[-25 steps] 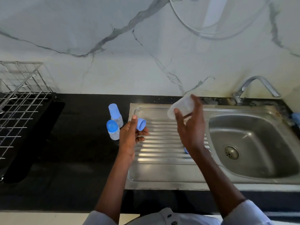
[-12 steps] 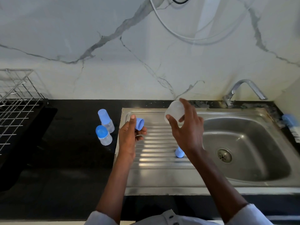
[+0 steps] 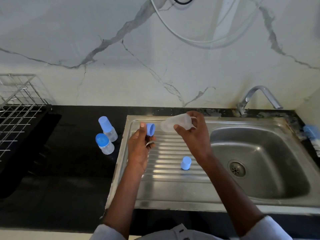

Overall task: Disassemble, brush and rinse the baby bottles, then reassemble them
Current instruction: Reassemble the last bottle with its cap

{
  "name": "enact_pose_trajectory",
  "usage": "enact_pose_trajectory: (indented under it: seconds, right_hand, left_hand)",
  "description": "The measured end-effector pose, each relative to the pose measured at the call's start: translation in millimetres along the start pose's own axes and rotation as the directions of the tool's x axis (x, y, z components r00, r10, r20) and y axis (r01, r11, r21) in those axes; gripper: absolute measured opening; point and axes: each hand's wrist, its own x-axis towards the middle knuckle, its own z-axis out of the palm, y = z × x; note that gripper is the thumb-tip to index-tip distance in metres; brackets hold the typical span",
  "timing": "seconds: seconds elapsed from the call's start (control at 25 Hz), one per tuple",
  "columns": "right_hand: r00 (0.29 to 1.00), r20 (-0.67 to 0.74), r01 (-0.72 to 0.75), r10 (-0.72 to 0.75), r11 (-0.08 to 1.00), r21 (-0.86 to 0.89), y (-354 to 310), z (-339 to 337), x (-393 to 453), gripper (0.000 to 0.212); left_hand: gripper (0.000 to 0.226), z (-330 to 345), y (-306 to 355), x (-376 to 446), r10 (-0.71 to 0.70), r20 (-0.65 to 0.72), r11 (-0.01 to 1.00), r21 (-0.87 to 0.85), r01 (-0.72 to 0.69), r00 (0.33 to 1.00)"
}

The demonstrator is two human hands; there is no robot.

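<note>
A marble-patterned wall [image 3: 121, 66] is rising behind a black countertop [image 3: 60, 170], and a stainless steel sink [image 3: 173, 193] is sitting set into that counter, its ribbed drainboard on the left and its basin [image 3: 259, 161] on the right under a chrome tap [image 3: 256, 97]. A wire dish rack [image 3: 17, 110] is standing at the far left of the counter. Both forearms are reaching in over the drainboard. The right hand [image 3: 195, 135] is holding a clear, uncapped baby bottle body [image 3: 174, 122] tilted on its side above the back of the drainboard, thumb and fingers curled round it. The left hand [image 3: 140, 144] is pinching a blue screw ring [image 3: 150, 129] between thumb and fingertips, just left of the bottle body and apart from it. Two assembled baby bottles with blue caps [image 3: 105, 135] are standing upright close together on the counter, just left of the sink's edge. A loose blue cap [image 3: 186, 163] is standing on the drainboard ribs, between the two forearms. Something blue [image 3: 310, 131] is lying at the counter's right edge, too blurred to identify.
</note>
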Motion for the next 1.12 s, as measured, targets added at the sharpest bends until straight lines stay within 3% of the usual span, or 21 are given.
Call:
enact_pose_trajectory:
  seconds: [0.12,0.24,0.4,0.52,0.68,0.84,1.0,1.12]
  right_hand:
    - [0.986,0.144,-0.121,0.083,0.954,0.276,6,-7,2,0.048]
    - [0.975,0.208,-0.125,0.070,0.956,0.265,9,-11,0,0.051]
    - [0.974,0.221,-0.123,0.057,0.947,0.297,15,-23,4,0.057]
    - [0.975,0.212,-0.128,0.068,0.950,0.284,17,-31,7,0.046]
    - [0.956,0.148,-0.284,0.255,0.931,0.231,17,-29,9,0.044]
    - [0.936,0.295,-0.290,0.192,0.895,0.340,16,-40,13,0.036]
    - [0.938,0.229,-0.312,0.259,0.920,0.236,11,-37,9,0.046]
    - [0.932,0.281,-0.300,0.229,0.921,0.246,14,-37,6,0.045]
  left_hand:
    - [0.049,10,-2,1,-0.020,0.027,0.997,-0.069,0.021,0.999]
    - [0.035,19,-1,2,-0.011,0.068,0.997,-0.074,0.016,0.998]
    - [0.037,25,-3,4,0.016,0.101,0.997,-0.076,-0.008,0.995]
    - [0.029,27,-3,5,0.037,0.120,0.998,-0.056,-0.030,0.992]
    - [0.044,29,-2,3,0.086,0.173,0.996,-0.020,-0.084,0.981]
    - [0.054,28,-2,2,0.093,0.184,0.996,-0.024,-0.091,0.979]
    - [0.049,24,0,3,0.093,0.213,0.996,-0.019,-0.091,0.973]
    - [0.045,22,0,3,0.092,0.206,0.996,-0.001,-0.094,0.974]
